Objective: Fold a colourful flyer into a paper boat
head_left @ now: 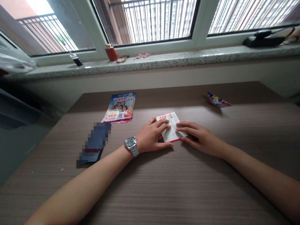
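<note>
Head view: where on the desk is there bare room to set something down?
Bare desk runs between the forearms, and another patch lies between the right hand and the folded paper. It is crowded at the card, the left hand, the leaflet and the blurred blue item.

Dark blue packet (93, 145): pixelated, markings unreadable. White card (172, 132): partly under left hand (151, 136) and right hand (199, 137); print too small. Plastic bag (16, 61): cut off at left edge.

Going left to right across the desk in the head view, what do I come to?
blurred blue item, brochure, left hand, white card, right hand, folded paper
</note>
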Demonstrator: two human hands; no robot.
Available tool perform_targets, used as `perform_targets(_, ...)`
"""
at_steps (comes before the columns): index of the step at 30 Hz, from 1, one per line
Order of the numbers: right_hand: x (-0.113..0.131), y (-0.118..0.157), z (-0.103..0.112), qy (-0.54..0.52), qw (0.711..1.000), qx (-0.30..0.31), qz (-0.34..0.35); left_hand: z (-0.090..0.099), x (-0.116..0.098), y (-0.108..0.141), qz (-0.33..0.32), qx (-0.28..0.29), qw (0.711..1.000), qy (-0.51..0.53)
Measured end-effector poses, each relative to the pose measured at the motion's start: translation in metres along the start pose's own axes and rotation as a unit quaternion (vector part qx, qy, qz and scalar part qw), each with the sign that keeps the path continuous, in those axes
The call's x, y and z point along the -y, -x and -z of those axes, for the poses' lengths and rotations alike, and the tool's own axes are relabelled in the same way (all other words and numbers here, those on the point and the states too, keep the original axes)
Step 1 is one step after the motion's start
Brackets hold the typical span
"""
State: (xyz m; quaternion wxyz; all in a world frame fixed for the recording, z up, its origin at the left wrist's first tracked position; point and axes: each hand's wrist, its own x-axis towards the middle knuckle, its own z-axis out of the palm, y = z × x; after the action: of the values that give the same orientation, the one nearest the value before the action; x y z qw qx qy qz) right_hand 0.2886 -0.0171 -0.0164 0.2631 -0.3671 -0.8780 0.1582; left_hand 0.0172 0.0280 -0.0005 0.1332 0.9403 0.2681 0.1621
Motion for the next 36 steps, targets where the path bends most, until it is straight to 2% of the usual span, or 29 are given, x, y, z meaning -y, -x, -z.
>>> perform_targets(12,-0.0023,0.0010,-0.0008,-0.009,1.000,0.018,-0.010,-0.0008,0.0030,0.0002,-0.011,-0.010,0.999,0.028)
perform_targets(36,0.0023,-0.0019,0.0021,-0.016,1.000,-0.009,-0.003,0.0029,0.0000,-0.0015,-0.026,-0.008,0.999,0.027)
